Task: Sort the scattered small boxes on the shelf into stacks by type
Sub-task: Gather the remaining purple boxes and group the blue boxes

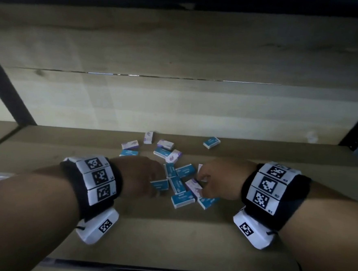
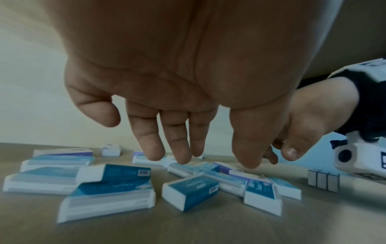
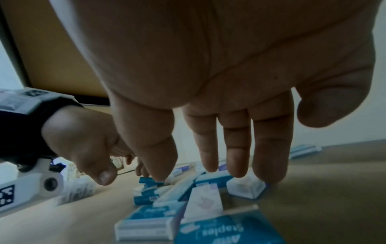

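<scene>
On a wooden shelf (image 1: 188,231), small boxes lie scattered in a loose heap between two hands. Blue boxes (image 1: 183,199) crowd the nearer part of the heap; purple and white boxes (image 1: 130,144) lie mostly farther back. One blue box (image 1: 211,142) sits well apart, near the back wall. The left hand (image 1: 138,174) hovers over the heap's left edge, fingers straight and spread, holding nothing. The right hand (image 1: 215,181) reaches down at the heap's right edge, fingers extended, fingertips (image 3: 269,175) touching a purple and white box (image 3: 246,188).
</scene>
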